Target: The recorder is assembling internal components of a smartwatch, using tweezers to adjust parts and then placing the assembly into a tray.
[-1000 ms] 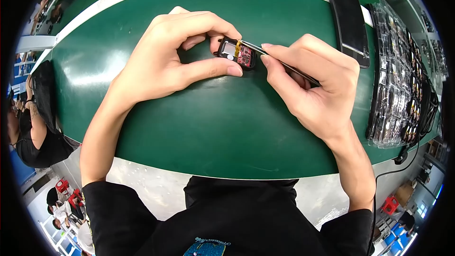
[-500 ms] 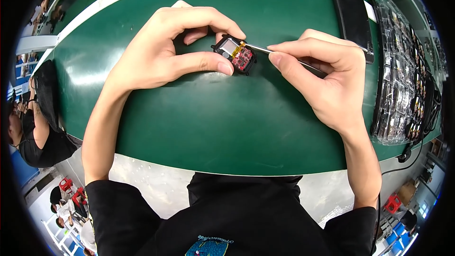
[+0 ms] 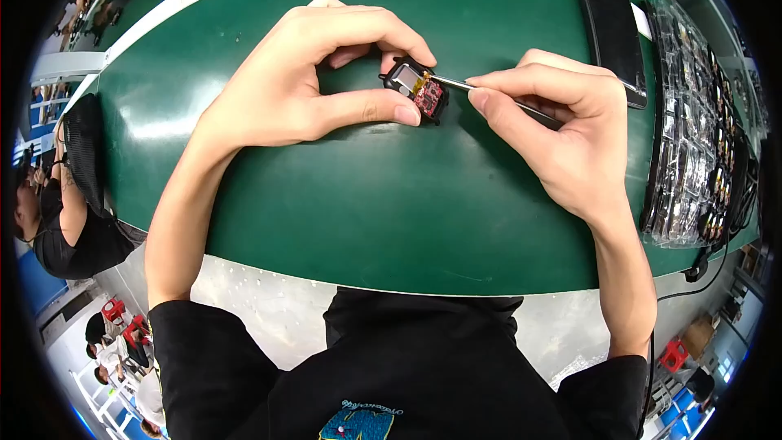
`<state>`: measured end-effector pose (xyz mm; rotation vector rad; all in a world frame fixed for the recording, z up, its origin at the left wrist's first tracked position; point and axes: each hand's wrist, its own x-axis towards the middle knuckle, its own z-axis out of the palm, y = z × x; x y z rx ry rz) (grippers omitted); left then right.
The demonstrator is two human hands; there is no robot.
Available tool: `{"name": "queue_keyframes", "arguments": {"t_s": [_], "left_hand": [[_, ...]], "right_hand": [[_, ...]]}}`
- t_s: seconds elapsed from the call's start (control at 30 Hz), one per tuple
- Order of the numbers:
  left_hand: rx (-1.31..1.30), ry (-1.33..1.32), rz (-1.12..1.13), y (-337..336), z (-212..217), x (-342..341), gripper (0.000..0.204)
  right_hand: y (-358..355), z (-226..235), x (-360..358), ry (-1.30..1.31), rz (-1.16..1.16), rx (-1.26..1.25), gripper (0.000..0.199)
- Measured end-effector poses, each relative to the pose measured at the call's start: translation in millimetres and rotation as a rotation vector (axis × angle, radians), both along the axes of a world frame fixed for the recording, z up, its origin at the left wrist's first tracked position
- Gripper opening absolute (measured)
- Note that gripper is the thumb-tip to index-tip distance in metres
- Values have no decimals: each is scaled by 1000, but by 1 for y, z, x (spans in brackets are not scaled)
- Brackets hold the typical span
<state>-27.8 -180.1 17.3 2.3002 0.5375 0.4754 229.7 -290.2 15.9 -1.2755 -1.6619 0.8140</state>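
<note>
Between the thumb and index finger of my left hand [image 3: 326, 73] is a small open black electronic housing [image 3: 442, 114], tilted over the green table. Inside it lie a red circuit board [image 3: 428, 98], a silvery rectangular part [image 3: 406, 77] and a bit of amber tape between them. My right hand [image 3: 562, 118] pinches a thin metal tool [image 3: 453, 82], like tweezers or a pick, pen-fashion. Its tip meets the housing's upper right edge near the amber tape; the exact contact is too small to make out.
Stacked clear plastic trays [image 3: 680, 138] with small parts stand at the right. A long black object [image 3: 607, 28] lies at the back right. Black cables [image 3: 737, 195] run beside the trays. At the left, a black mesh item [image 3: 83, 147] hangs near another person [image 3: 69, 232]. The green table [image 3: 391, 212] curves around.
My left hand and the housing have shifted slightly to the right. The tool's tip stays at the housing's edge, and my right hand has hardly moved.
</note>
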Motion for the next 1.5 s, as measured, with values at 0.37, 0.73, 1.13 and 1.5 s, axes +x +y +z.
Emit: {"name": "queue_keyframes", "arguments": {"t_s": [0.37, 0.73, 1.13, 1.5], "left_hand": [[114, -20, -53, 0, 0, 3, 39], [112, -4, -36, -2, 2, 4, 41], [159, 72, -3, -7, 11, 9, 58], [-128, -120, 165, -25, 14, 12, 52]], "right_hand": [[0, -5, -1, 39, -32, 13, 7], [-2, -8, -2, 88, -41, 2, 5], [4, -3, 3, 269, -165, 65, 8], [11, -16, 10, 294, -147, 88, 13]]}}
